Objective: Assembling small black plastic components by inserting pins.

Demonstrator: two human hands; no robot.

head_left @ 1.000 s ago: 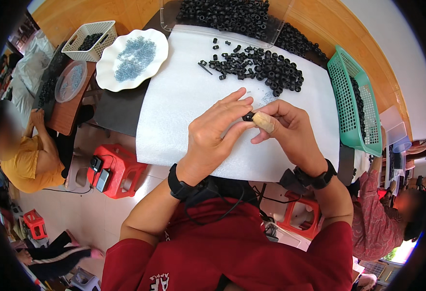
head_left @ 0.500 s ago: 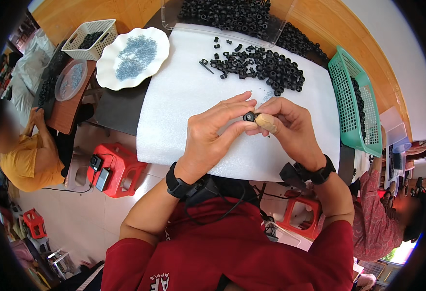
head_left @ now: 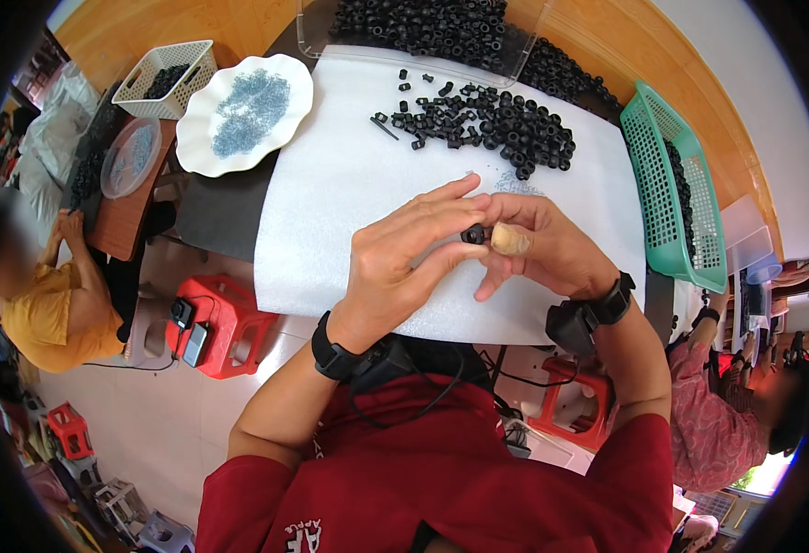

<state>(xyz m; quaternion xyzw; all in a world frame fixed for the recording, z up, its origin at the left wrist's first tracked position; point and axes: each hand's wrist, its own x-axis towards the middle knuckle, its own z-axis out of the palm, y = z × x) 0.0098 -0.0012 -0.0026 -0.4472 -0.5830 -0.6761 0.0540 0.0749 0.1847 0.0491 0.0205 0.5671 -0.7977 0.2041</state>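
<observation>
In front of the pile (head_left: 524,134), the left hand (head_left: 391,267) pinches a part (head_left: 472,234) that slackening could drop; whether the right hand (head_left: 566,241) pinches is unclear.

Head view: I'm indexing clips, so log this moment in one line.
left hand: pinching black part | right hand: covered thumb beside it, contact unclear | white sheet: beneath both hands | black pieces: heaped beyond
</observation>
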